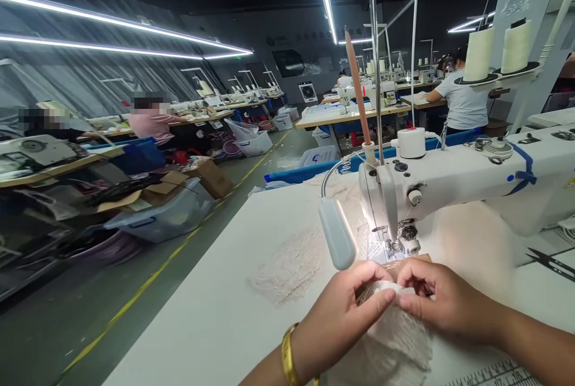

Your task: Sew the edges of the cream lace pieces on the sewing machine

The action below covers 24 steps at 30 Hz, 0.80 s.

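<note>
Both hands pinch a piece of white lace fabric [395,338] just in front of the needle of a white sewing machine [449,179]. My left hand [345,302], with a gold bangle at its wrist, grips the fabric's edge between thumb and fingers. Close beside it, my right hand [440,296] pinches the same edge. The fabric hangs from the fingers over the white table [215,314] toward me. The presser foot [395,247] is lit by a small grey lamp [336,233]. More pale lace [287,266] lies flat to the left.
Black thread snips [550,263] lie at the right, and a printed ruler scale [494,374] runs along the near edge. Thread cones [478,54] stand above the machine. Co-workers sit at other machines; plastic bins [166,212] line the aisle at left.
</note>
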Available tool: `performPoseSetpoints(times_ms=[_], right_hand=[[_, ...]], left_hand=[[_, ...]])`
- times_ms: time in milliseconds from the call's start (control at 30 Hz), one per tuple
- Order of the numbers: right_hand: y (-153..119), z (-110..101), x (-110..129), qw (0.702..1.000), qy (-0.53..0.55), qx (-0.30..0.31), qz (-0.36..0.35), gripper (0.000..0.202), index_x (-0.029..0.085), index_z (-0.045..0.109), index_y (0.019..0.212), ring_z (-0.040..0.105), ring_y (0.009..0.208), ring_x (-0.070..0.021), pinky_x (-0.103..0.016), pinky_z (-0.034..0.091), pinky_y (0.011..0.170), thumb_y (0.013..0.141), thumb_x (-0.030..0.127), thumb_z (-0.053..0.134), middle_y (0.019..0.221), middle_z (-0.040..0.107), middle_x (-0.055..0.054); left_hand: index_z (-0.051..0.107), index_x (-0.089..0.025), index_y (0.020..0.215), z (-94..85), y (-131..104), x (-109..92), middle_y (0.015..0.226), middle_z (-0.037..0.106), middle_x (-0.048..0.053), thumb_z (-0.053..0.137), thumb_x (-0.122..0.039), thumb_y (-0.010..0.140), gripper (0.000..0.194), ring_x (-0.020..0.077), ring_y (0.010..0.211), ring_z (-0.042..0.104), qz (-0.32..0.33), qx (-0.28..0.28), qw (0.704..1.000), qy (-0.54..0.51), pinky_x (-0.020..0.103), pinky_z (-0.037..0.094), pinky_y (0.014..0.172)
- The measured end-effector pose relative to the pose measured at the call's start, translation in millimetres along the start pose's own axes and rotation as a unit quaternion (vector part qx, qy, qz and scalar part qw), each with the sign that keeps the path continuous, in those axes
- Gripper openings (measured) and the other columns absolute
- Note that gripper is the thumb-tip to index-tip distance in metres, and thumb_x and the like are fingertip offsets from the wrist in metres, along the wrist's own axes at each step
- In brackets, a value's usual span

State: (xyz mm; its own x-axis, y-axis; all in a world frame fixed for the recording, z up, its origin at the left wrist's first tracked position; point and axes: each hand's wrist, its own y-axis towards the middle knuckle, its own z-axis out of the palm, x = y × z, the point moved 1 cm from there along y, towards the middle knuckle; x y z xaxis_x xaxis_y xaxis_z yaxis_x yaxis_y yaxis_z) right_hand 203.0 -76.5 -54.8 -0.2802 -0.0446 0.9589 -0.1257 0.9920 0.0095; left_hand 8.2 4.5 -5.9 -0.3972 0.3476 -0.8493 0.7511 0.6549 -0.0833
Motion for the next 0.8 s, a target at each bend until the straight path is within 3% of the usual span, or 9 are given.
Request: performPoseSetpoints(times_ms=[267,567,800], right_hand=[[-0.5,-2.2,4.0,1.000,0.000,-0.021,0.000,0.015,0.023,0.062,0.093,0.047,0.074,-0.0152,-0.028,0.039,0.068,0.092,0.035,0.072,0.081,0.051,0.003],[1.7,-2.5,5.7,0.998,0.064,-0.023,-0.013,0.028,0.022,0.061,0.093,0.048,0.073,-0.0155,-0.028,0.040,0.067,0.094,0.049,0.071,0.080,0.054,0.003],[2.8,-3.7,2.0,0.997,0.068,-0.031,-0.006,0.030,0.022,0.059,0.090,0.049,0.075,-0.0161,-0.028,0.043,0.068,0.094,0.050,0.069,0.078,0.053,0.003]], left_hand=[[0.073,-0.020,0.079,-0.4,0.9,5.9,0.082,0.074,0.002,0.066,-0.049,0.087,0.031,0.0202,0.081,0.065,-0.032,-0.032,0.999,-0.010,0.029,0.048,0.075],[0.076,-0.020,0.079,-1.5,1.2,6.2,0.080,0.074,0.003,0.067,-0.053,0.085,0.035,0.0189,0.077,0.064,-0.049,-0.037,0.998,-0.018,0.028,0.049,0.072],[0.076,-0.020,0.076,-1.6,-0.7,4.7,0.075,0.072,0.002,0.066,-0.052,0.086,0.036,0.0174,0.072,0.061,-0.048,-0.037,0.998,-0.020,0.026,0.047,0.069]])
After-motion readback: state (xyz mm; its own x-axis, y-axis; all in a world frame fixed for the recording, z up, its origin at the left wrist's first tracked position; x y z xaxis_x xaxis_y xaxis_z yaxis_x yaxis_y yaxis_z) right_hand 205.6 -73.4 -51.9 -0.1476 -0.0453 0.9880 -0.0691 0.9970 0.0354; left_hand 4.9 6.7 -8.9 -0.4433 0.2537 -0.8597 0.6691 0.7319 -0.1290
